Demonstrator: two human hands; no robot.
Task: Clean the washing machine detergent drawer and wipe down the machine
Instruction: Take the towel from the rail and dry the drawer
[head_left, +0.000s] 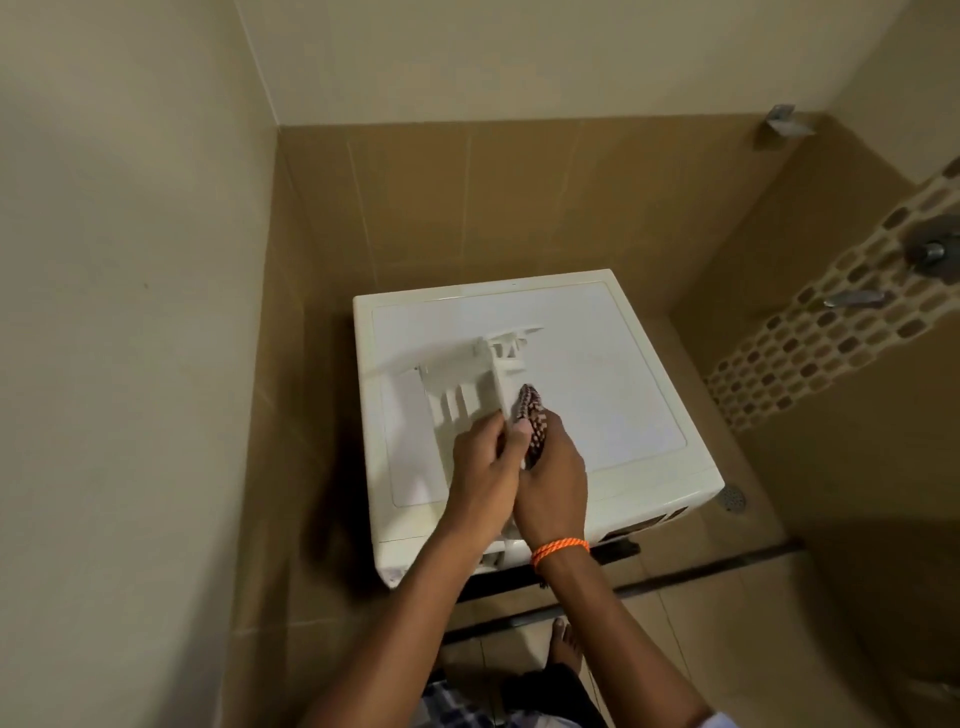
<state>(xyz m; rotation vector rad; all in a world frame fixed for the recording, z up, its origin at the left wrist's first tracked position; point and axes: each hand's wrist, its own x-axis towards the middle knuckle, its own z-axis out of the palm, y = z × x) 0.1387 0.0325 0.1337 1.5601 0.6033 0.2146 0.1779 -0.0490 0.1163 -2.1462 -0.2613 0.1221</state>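
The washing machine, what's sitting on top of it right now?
On the washing machine lies the white detergent drawer, pulled out, held by the left hand. The right hand presses a patterned cloth against it. Both hands hide its near end.

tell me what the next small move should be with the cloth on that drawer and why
Probably draw the checked cloth in the right hand along the drawer's side wall toward its far end. The left hand already steadies the drawer on the machine top, and the cloth sits only at the near part.
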